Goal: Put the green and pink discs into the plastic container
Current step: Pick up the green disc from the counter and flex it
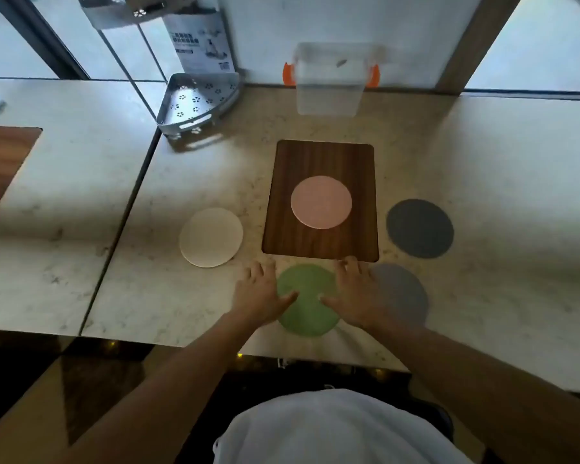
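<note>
A green disc (pixel 308 296) lies flat near the table's front edge. My left hand (pixel 258 294) rests on its left rim and my right hand (pixel 355 293) on its right rim, fingers spread, thumbs lying on the disc. Neither hand grips anything. A pink disc (pixel 321 201) lies on a dark wooden board (pixel 320 155) just beyond the green one. The clear plastic container (pixel 330 82) with orange side clips stands open at the back of the table against the wall.
A white disc (pixel 210 236) lies left of the board. A dark grey disc (pixel 420 228) is to the board's right, and a lighter grey disc (pixel 402 293) lies partly under my right hand. A metal corner rack (pixel 198 102) stands back left.
</note>
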{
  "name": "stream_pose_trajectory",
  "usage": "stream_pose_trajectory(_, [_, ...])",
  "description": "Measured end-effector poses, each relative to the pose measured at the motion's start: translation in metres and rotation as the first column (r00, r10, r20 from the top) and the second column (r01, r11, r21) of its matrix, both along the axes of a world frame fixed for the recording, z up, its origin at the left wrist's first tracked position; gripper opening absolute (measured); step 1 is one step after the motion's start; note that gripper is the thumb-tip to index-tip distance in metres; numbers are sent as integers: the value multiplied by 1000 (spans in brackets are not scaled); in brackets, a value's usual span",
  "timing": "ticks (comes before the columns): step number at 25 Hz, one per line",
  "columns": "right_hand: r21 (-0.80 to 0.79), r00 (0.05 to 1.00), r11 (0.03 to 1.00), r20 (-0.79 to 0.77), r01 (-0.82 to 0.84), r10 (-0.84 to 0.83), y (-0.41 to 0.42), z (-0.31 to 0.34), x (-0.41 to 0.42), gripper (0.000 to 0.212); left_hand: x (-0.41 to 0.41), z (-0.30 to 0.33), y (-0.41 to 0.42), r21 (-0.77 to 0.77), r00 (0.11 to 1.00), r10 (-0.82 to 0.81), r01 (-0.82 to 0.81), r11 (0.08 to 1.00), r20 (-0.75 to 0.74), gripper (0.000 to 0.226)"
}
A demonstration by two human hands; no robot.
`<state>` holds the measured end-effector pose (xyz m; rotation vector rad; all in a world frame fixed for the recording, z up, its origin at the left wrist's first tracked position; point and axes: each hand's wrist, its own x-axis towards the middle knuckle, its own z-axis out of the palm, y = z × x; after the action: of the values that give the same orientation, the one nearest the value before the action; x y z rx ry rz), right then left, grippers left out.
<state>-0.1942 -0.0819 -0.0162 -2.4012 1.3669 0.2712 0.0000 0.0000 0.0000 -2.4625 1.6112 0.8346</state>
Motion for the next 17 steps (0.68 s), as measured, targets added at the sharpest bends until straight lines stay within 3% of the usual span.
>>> stream_pose_trajectory(5, [45,995,996,-71,72,-68,9,-7,-2,73,-11,-17,8,27,981,118,-115,993,-154,66])
stream_pose_trajectory(12, [103,978,973,-3,207,-208,27,-7,4,59,-25,-29,11,-67,945,267,-284,957,-187,34])
stream_pose_trajectory(17, [248,912,919,199,306,-357,24,-1,-1,40,-19,-38,9,-97,854,444,-483,870,-272,29])
